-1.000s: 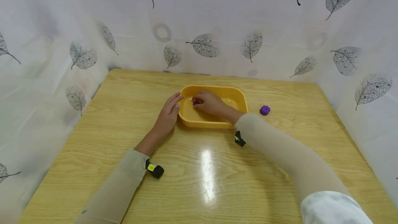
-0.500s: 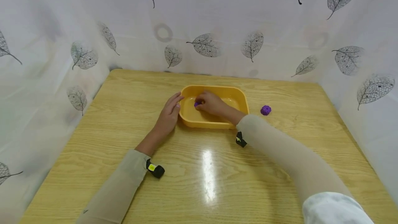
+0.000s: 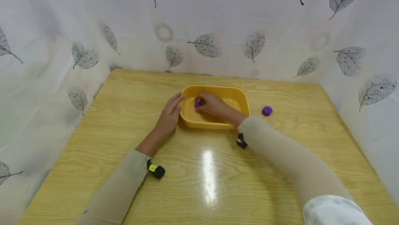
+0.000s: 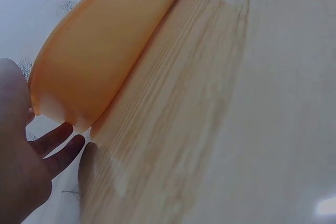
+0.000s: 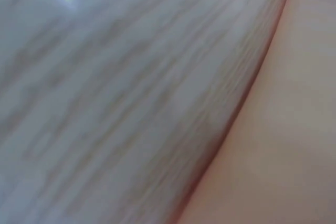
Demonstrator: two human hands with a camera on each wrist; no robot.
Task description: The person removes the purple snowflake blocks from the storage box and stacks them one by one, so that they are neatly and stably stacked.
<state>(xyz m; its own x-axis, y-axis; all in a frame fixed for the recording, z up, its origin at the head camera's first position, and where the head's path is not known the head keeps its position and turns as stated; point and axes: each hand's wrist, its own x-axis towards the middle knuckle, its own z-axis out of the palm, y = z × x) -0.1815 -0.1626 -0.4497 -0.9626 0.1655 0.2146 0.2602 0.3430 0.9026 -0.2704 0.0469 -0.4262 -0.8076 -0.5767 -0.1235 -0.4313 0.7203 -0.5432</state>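
A yellow-orange plastic tray stands on the table towards the back. My right hand reaches down inside it, finger and thumb either side of a small purple piece near the tray's left end. At that same end, my left hand touches the outer wall and rim with fairly straight fingers. The left wrist view has the left hand with its fingertips right at the tray wall. Only the tray's outer side shows in the right wrist view; the right hand is hidden there.
A second purple piece, knobbly with a scalloped outline and small holes, lies on the wooden table right of the tray. Behind and beside the table hangs a white leaf-print curtain.
The right hand has shifted slightly within the tray, and more of the purple piece shows between its finger and thumb. The left hand stays against the tray's end.
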